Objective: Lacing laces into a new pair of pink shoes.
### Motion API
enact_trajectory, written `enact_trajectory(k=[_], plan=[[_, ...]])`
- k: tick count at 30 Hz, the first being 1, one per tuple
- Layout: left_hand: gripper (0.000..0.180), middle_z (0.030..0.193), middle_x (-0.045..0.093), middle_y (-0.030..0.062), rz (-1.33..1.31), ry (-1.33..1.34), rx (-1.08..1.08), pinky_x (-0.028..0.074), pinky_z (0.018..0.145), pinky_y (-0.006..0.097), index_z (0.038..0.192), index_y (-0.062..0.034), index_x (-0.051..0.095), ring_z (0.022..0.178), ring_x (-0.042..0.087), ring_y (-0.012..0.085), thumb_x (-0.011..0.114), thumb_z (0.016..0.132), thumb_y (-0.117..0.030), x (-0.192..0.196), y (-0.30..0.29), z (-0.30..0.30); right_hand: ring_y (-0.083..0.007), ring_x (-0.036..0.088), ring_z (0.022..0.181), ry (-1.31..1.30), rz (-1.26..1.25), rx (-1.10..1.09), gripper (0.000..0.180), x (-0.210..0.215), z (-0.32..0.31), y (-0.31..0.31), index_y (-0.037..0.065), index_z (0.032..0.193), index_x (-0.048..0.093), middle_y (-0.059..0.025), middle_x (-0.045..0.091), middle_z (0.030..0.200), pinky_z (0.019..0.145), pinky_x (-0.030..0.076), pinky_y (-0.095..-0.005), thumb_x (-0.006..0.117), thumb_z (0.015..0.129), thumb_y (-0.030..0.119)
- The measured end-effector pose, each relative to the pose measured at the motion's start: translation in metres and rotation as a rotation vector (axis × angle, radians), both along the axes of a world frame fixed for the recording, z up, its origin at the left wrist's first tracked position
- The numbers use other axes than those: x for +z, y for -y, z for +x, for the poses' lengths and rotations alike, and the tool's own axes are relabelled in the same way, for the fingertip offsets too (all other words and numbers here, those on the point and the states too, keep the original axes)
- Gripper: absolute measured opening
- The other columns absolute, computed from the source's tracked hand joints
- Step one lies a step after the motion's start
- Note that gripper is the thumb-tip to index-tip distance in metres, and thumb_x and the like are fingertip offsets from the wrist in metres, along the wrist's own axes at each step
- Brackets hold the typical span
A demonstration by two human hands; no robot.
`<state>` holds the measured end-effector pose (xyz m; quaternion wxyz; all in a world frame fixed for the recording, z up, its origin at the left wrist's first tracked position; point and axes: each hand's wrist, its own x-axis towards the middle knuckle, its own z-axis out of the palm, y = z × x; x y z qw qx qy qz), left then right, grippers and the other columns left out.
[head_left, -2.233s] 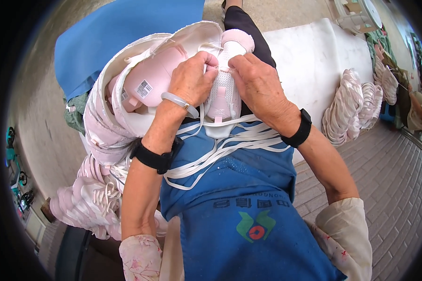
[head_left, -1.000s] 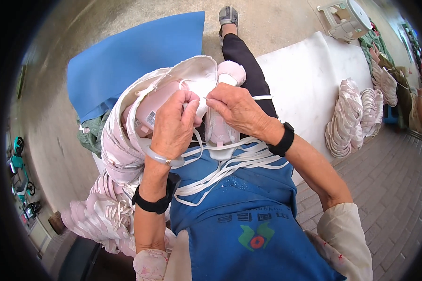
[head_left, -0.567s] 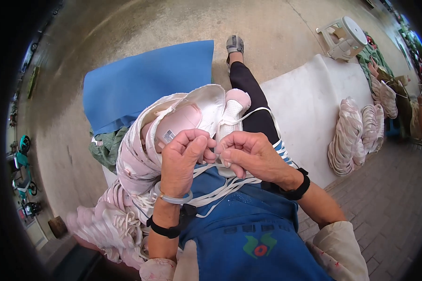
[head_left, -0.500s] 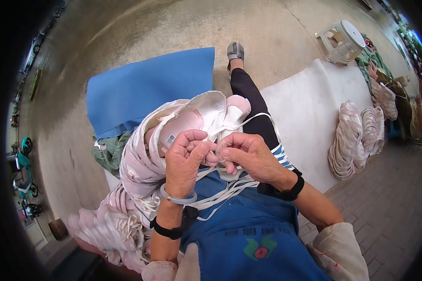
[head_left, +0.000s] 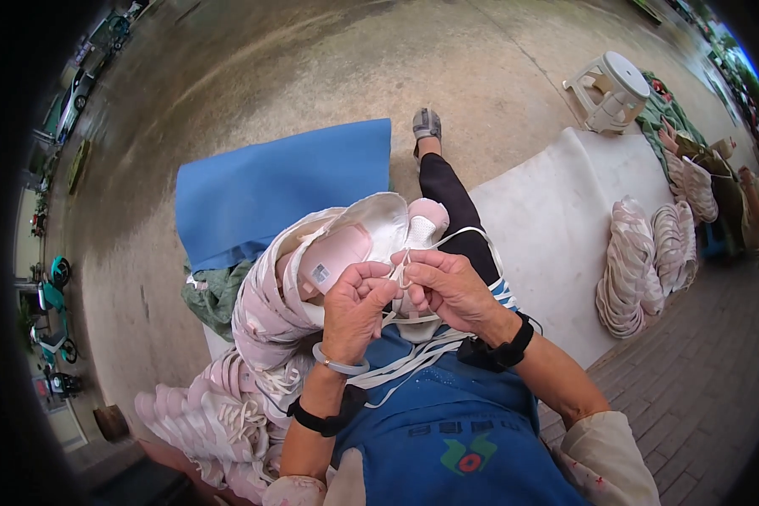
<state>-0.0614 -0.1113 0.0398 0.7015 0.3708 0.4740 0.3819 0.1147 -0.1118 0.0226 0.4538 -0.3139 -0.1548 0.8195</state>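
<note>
On my lap lies a nested stack of pink and white shoe uppers point(head_left: 270, 295), with a pale pink insole-shaped piece in the front one. Both hands meet over the shoe upper point(head_left: 426, 226) with the white mesh tongue. My left hand point(head_left: 358, 308) is closed, its fingertips pinching a white shoelace point(head_left: 404, 268). Just beside it, my right hand point(head_left: 451, 287) pinches the same lace, which forms a small loop between the two. More loose white laces point(head_left: 413, 364) trail across my blue apron point(head_left: 447, 422).
Left of me is a heap of pink and white uppers point(head_left: 219, 417). Ahead lie a blue sheet point(head_left: 287, 185) and green cloth point(head_left: 215, 295). On the right, a white sheet point(head_left: 540, 211) bears upper stacks point(head_left: 628, 270); a white stool point(head_left: 611, 93) and another person's hand point(head_left: 668, 137) are beyond.
My hands have drawn the lace into a small upright loop at the upper. The whole view has shifted slightly, so things appear lower.
</note>
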Motion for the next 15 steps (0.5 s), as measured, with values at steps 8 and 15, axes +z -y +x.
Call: enact_trajectory(k=[8, 15], plan=[[0.023, 0.078, 0.062, 0.0038, 0.018, -0.166, -0.077, 0.035, 0.036, 0.014, 0.101, 0.0002, 0.056, 0.044, 0.046, 0.0017, 0.064, 0.090, -0.018, -0.006, 0.003, 0.002, -0.0073, 0.058, 0.061, 0.117, 0.059, 0.019, 0.026, -0.001, 0.003, -0.002, -0.006, 0.111, 0.059, -0.0041, 0.061, 0.075, 0.056, 0.050, -0.0191, 0.060, 0.092, 0.011], [0.027, 0.082, 0.058, 0.0031, 0.163, -0.137, -0.243, 0.048, 0.054, 0.019, 0.104, -0.0001, 0.053, 0.061, 0.055, 0.0058, 0.049, 0.099, -0.026, 0.004, -0.001, 0.021, -0.0031, 0.056, 0.062, 0.672, 0.451, 0.070, 0.017, 0.025, 0.013, -0.020, -0.002, 0.098, 0.067, -0.0018, 0.061, 0.073, 0.052, 0.045, -0.0161, 0.062, 0.089, 0.011]])
